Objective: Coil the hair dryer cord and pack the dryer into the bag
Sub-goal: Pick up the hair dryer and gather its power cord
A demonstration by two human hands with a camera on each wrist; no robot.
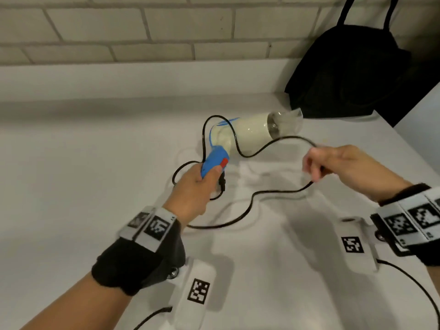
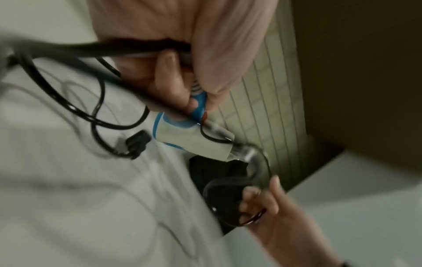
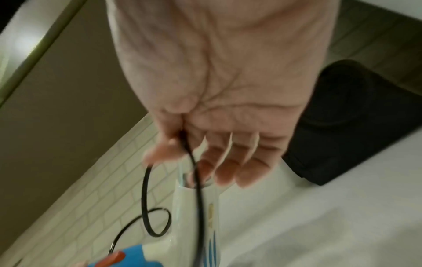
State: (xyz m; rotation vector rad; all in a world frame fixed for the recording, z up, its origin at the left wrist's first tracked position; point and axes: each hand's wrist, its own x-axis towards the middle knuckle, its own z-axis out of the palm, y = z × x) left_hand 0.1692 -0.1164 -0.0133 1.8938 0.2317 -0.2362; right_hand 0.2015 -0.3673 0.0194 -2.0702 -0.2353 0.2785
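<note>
Near the front edge of the white counter [image 1: 71, 163]: slack black cord [image 1: 252, 196], lying in loose bends on the surface, uncoiled; its plug [image 2: 137, 144] hangs just below the left hand

Mid-counter, left: left hand [image 1: 192, 189], fingers and thumb curled round the blue handle of the hair dryer [image 1: 247, 132], held above the surface, nozzle pointing toward the far right corner; one loop of cord is draped over the white barrel

Mid-counter, right: right hand [image 1: 342, 165], thumb and forefinger pinching the cord partway along, remaining fingers loosely bent and holding nothing

Far right corner: black bag [image 1: 352, 75], slumped against the brick wall, handles rising out of view; whether its mouth is open cannot be told

Hazards, judged: the draped loop may snag on the barrel or the nozzle as the cord is gathered, giving a tangle instead of a coil; the light pinch may let the cord slide; the hanging plug may swing and catch; a limp bag may close against the dryer
</note>
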